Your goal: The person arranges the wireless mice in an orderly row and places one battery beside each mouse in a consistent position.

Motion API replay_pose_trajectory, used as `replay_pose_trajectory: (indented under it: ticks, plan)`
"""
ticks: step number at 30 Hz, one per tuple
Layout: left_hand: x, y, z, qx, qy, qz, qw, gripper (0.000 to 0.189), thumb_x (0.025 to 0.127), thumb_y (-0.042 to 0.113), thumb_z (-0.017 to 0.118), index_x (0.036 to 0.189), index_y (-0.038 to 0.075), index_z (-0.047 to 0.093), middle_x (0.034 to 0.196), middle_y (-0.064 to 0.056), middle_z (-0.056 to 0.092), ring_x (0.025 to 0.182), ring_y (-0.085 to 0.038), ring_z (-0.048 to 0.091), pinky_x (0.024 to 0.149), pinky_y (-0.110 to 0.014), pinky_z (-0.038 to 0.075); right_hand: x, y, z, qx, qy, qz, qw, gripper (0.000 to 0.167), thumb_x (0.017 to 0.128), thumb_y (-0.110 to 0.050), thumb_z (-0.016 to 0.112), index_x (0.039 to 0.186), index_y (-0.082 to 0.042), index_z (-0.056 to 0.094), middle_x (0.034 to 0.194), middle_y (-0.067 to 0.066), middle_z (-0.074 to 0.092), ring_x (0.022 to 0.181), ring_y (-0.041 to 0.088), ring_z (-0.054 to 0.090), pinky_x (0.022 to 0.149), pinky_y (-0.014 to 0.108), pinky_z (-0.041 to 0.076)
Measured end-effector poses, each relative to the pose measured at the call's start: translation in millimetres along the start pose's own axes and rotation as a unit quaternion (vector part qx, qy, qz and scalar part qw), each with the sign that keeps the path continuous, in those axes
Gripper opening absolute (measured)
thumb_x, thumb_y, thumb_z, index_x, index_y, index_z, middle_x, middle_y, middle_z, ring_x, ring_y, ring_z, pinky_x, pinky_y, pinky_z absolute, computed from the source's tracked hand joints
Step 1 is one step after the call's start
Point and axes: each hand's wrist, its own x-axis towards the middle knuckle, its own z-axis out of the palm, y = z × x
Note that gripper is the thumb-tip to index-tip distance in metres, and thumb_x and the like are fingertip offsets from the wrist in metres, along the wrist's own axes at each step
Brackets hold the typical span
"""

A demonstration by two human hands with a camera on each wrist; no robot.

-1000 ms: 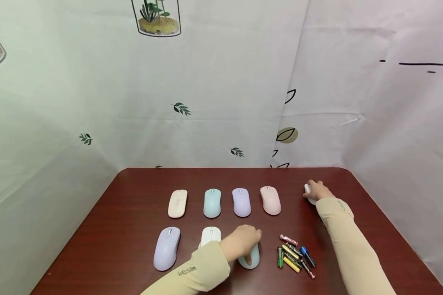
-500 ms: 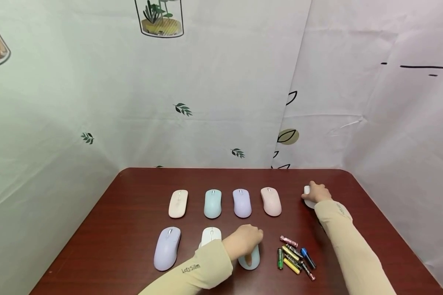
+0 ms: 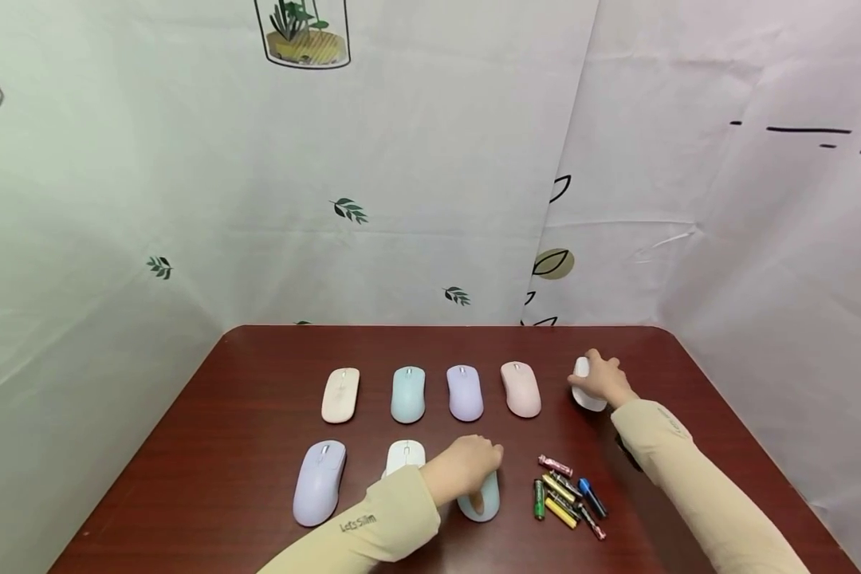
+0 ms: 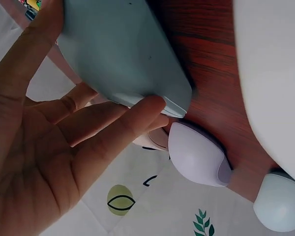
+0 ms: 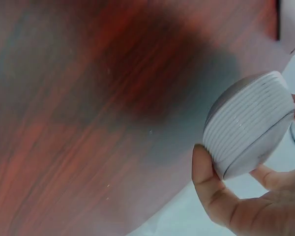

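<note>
At the front of the table, my left hand (image 3: 466, 466) reaches over a light blue computer mouse (image 3: 489, 504) and holds it with thumb and fingers at its sides. In the left wrist view the fingers curl along the edge of that light blue mouse (image 4: 118, 49). Towards the back right, a white mouse (image 3: 590, 401) is in the grip of my right hand (image 3: 604, 379). Up close, this white mouse (image 5: 250, 129) shows a ribbed side, pinched between thumb and fingers; whether it touches the table is unclear. My left sleeve partly covers another white mouse (image 3: 405, 454).
A back row holds a cream mouse (image 3: 340, 395), a teal mouse (image 3: 408, 395), a lilac mouse (image 3: 465, 394) and a pink mouse (image 3: 521, 390). A larger lilac mouse (image 3: 319, 483) lies front left. Several batteries (image 3: 563, 498) lie piled between my arms on the brown table (image 3: 208, 446).
My right hand has shifted a little to the left with the white mouse, more of which now shows. The left hand keeps its hold on the light blue mouse, nearly still.
</note>
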Motion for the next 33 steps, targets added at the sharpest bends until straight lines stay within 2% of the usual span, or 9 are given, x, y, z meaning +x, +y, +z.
replay_pose_trajectory:
  ticks: [5, 11, 20, 25, 28, 33]
  plan:
    - [-0.7, -2.1, 1.5, 0.001, 0.0, 0.009, 1.0, 0.057, 0.055, 0.047, 0.088, 0.096, 0.017, 0.062, 0.086, 0.007, 0.065, 0.083, -0.006, 0.061, 0.077, -0.016, 0.047, -14.1, -9, 5, 0.014, 0.009, -0.057, 0.9982, 0.066, 0.085, -0.03, 0.064, 0.131, 0.008, 0.035, 0.11, 0.04, 0.041, 0.09, 0.05, 0.052, 0.071, 0.051, 0.05]
    - [-0.3, -2.0, 1.0, 0.002, -0.004, 0.011, 0.9999, 0.055, 0.055, 0.047, 0.088, 0.095, 0.017, 0.063, 0.087, 0.008, 0.065, 0.084, -0.005, 0.061, 0.079, -0.016, 0.046, -35.3, -31, 14, 0.025, 0.0, -0.121, 0.9924, 0.057, 0.084, -0.028, 0.067, 0.128, -0.001, 0.042, 0.105, 0.035, 0.047, 0.086, 0.042, 0.054, 0.063, 0.047, 0.051]
    - [0.2, -1.9, 2.3, 0.006, -0.009, 0.012, 0.9999, 0.055, 0.056, 0.047, 0.088, 0.095, 0.018, 0.063, 0.086, 0.008, 0.064, 0.085, -0.005, 0.061, 0.079, -0.015, 0.046, -57.7, -55, 27, 0.039, 0.0, -0.154, 0.9873, 0.054, 0.082, -0.026, 0.069, 0.125, -0.003, 0.046, 0.1, 0.027, 0.048, 0.075, 0.03, 0.054, 0.06, 0.042, 0.049]
    - [0.4, -2.2, 4.4, 0.006, -0.009, 0.014, 0.9998, 0.054, 0.056, 0.047, 0.087, 0.095, 0.018, 0.063, 0.087, 0.008, 0.065, 0.085, -0.005, 0.062, 0.08, -0.015, 0.046, -69.4, -67, 39, 0.051, -0.007, -0.153, 0.9868, 0.054, 0.082, -0.028, 0.071, 0.122, -0.003, 0.046, 0.106, 0.026, 0.048, 0.073, 0.03, 0.055, 0.062, 0.041, 0.049]
    - [0.2, -2.5, 4.9, 0.003, -0.004, 0.015, 0.9999, 0.055, 0.055, 0.047, 0.088, 0.095, 0.018, 0.064, 0.087, 0.008, 0.066, 0.084, -0.005, 0.062, 0.078, -0.016, 0.047, -74.2, -71, 48, 0.052, -0.021, -0.153, 0.9867, 0.054, 0.081, -0.034, 0.072, 0.12, -0.005, 0.047, 0.106, 0.025, 0.049, 0.072, 0.029, 0.055, 0.063, 0.039, 0.048]
    - [-0.2, -3.6, 5.7, -0.003, 0.013, 0.013, 0.9998, 0.05, 0.054, 0.047, 0.088, 0.09, 0.019, 0.066, 0.082, 0.008, 0.066, 0.079, -0.006, 0.062, 0.072, -0.017, 0.049, -80.4, -75, 60, 0.045, -0.03, -0.159, 0.9858, 0.055, 0.079, -0.034, 0.073, 0.119, -0.005, 0.05, 0.104, 0.027, 0.051, 0.068, 0.03, 0.056, 0.06, 0.04, 0.048]
